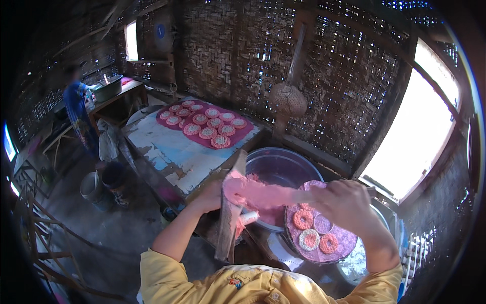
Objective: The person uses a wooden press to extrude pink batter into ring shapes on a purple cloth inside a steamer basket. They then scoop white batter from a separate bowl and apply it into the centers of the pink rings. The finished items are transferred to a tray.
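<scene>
My right hand (347, 205) is closed round the handle of a flat paddle (276, 196) thickly coated in pink dough. The paddle's far end meets a pink lump of dough (234, 188) on a tilted wooden plank (226, 230). At the plank's left side my left hand (208, 196) grips it, though the wood hides most of the fingers. A short white cylinder (248, 218) smeared with pink juts out beside the plank. Below the paddle stands a big translucent basin (288, 157) with pink dough in it. Rings of pink and white dough (303, 220) lie on a round purple-covered tray (347, 242).
Beyond the basin, a worn table (172, 152) bears a magenta sheet (242, 138) with several pink and white rounds. Another person (80, 104) in blue stands at the far left near a large tub (108, 91). Buckets (92, 188) stand on the floor at left.
</scene>
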### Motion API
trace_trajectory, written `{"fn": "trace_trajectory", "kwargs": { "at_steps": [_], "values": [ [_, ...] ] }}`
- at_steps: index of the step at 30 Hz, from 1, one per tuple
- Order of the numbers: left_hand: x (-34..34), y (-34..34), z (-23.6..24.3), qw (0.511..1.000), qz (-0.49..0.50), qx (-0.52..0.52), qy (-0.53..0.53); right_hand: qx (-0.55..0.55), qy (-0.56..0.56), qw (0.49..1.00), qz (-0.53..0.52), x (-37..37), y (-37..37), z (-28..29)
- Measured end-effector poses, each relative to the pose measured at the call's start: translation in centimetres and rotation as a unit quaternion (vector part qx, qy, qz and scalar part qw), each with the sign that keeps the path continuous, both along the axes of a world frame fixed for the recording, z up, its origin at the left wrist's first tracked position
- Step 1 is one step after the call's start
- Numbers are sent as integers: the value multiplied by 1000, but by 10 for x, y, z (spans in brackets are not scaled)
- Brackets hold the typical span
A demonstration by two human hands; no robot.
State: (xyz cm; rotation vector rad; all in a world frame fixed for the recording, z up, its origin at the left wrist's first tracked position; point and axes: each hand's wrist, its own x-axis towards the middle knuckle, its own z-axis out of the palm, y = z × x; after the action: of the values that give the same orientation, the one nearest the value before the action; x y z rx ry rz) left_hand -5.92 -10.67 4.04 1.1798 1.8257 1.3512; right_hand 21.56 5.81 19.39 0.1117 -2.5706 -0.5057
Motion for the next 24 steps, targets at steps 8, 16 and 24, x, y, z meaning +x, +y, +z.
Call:
{"fn": "trace_trajectory", "kwargs": {
  "at_steps": [8,16,24],
  "values": [
    [5,10,-7,992,26,60,108,-152,-40,985,-76,18,15,33],
    [36,8,18,950,16,-23,312,-108,-198,970,-91,1,9,31],
    [49,19,18,948,44,-50,312,14,-99,993,65,-50,-29,-27]
  ]
}}
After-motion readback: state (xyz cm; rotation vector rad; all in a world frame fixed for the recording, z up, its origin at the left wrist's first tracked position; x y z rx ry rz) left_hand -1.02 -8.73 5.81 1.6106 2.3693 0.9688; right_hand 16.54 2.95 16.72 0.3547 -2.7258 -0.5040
